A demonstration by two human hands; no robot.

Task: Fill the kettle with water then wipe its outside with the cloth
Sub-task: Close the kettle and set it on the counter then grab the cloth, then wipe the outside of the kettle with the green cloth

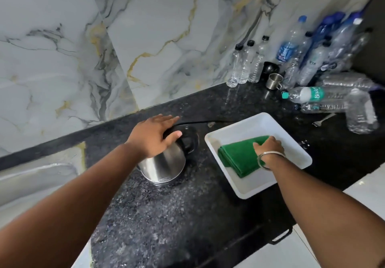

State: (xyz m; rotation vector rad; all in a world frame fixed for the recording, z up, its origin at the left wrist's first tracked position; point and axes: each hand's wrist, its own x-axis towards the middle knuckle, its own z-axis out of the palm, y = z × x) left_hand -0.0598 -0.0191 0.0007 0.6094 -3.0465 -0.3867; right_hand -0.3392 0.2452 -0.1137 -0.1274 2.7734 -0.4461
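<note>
A steel kettle [166,164] with a black lid and handle stands on the dark granite counter [166,215], its black cord running back toward the wall. My left hand [153,136] lies flat on the kettle's top, fingers spread, not gripping. To the right, a folded green cloth [237,155] lies in a white tray [250,188]. My right hand [268,146], a metal bangle on its wrist, presses on the cloth's far end with fingers curled over its edge.
A steel sink [31,182] sits at the left. Many plastic bottles [291,47] crowd the back right corner, some lying down [312,96]. A steel cup [274,81] and a fork [323,120] are near them. The marble wall rises close behind.
</note>
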